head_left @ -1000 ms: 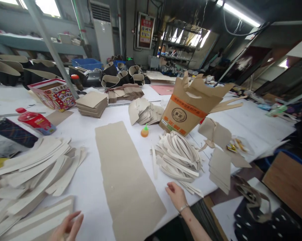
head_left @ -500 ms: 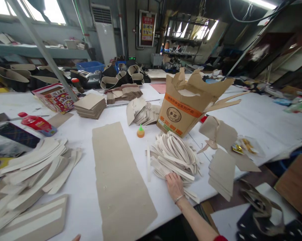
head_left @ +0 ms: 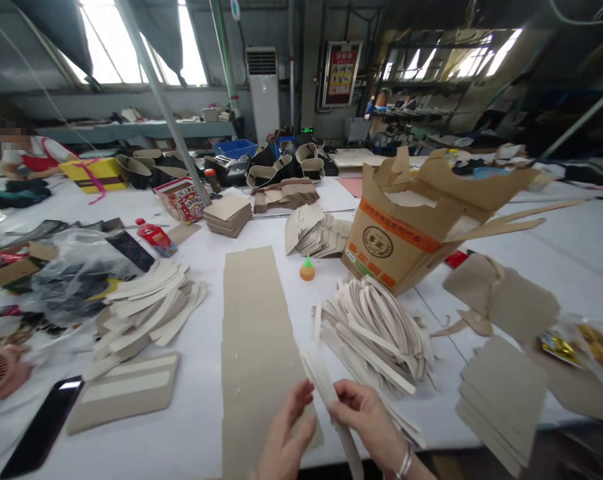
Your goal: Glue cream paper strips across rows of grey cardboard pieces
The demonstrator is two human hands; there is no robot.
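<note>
My right hand pinches a small bundle of pale strips between thumb and fingers, above the table's front edge. Just left of the bundle, my left hand has its thumb and fingers apart and holds nothing. Below my left hand lies a long grey-beige sheet, flat on the white table. A heap of similar narrow strips spreads beyond my right hand. Wider curved pieces are piled at the left, behind a beige panel with two lighter bands.
A torn-open carton stands behind the strip heap, near a small orange bottle with a green tip. Stacked beige pieces lie at the right. A phone rests at the left. A person sits far left.
My right hand has lifted strips off the heap and brought them leftward over the long sheet's edge. My left hand has come up beside them. The view has turned left.
</note>
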